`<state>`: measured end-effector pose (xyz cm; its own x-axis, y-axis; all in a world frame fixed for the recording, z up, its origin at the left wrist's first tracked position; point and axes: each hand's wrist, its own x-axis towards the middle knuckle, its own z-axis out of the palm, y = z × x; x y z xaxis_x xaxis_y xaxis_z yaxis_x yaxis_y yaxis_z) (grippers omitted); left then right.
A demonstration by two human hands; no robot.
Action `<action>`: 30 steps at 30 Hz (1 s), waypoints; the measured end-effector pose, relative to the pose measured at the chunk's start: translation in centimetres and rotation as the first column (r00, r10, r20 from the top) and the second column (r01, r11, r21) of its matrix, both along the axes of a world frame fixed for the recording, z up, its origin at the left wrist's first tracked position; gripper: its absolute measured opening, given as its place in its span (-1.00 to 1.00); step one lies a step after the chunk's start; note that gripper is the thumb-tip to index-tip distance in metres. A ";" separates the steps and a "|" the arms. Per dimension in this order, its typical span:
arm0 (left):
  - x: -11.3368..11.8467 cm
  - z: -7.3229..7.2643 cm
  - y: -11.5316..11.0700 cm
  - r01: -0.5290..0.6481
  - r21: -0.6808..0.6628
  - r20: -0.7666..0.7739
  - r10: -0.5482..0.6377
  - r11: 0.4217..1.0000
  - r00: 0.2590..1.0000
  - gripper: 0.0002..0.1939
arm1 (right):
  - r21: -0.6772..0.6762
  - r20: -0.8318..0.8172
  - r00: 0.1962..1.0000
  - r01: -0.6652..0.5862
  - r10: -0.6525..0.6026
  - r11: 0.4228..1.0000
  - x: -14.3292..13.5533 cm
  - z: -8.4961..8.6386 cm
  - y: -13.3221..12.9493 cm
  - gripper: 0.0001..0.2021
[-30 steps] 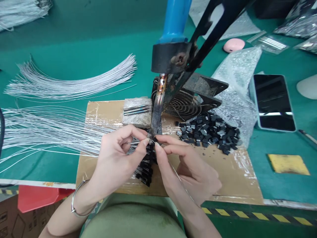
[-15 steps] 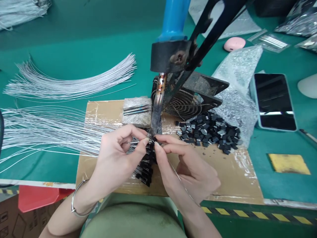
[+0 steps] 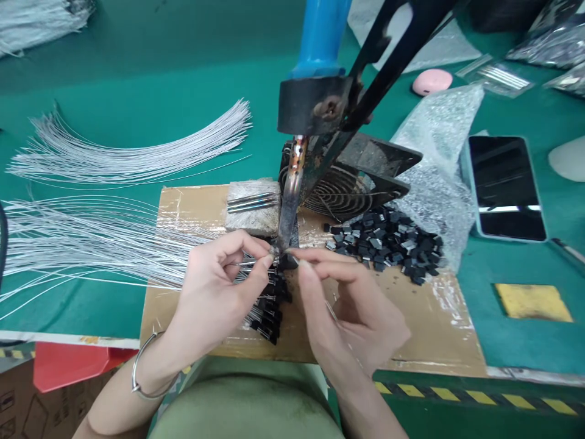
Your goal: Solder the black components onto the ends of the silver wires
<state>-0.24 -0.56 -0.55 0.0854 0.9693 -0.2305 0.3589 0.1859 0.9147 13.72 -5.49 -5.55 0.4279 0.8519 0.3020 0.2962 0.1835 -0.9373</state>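
My left hand [image 3: 223, 286] is closed in a pinch on a thin silvery-white wire [image 3: 244, 263], its fingertips just below the soldering iron's tip [image 3: 286, 228]. Right of that pinch sits a small black connector [image 3: 287, 263]. My right hand [image 3: 354, 299] has thumb and forefinger closed at the connector's right end. A thin strand of solder wire [image 3: 331, 311] also runs through the right hand toward the wrist. Beneath the hands lies a row of wires with black connectors [image 3: 267, 317], partly hidden by the left hand.
Loose black connectors [image 3: 388, 241] are heaped on the cardboard [image 3: 425, 329], right of a small fan [image 3: 342, 186]. The blue-handled iron [image 3: 320, 42] hangs from a black bracket. Wire bundles [image 3: 137, 152] lie left; a phone [image 3: 507, 189] and yellow sponge [image 3: 534, 302] lie right.
My right hand has shifted slightly right, and more of the black connector now shows between the hands. The left hand stays in place with its wire.
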 end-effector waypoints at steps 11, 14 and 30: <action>-0.1 -0.1 -0.2 0.029 -0.005 -0.013 -0.029 1.000 1.000 -0.90 | -0.072 -0.226 0.974 -0.035 0.018 0.997 2.1 -0.3 -0.5 -0.91; -0.1 -0.2 -0.1 0.032 -0.006 -0.014 -0.033 0.999 0.999 -0.89 | -0.112 -0.125 0.990 -0.086 0.072 0.990 2.1 -0.2 -0.7 -0.72; 0.0 0.1 -0.1 0.023 0.008 0.001 -0.023 1.000 1.000 -0.91 | -0.067 -0.205 0.960 -0.210 0.192 0.975 0.8 -0.1 -1.0 -0.83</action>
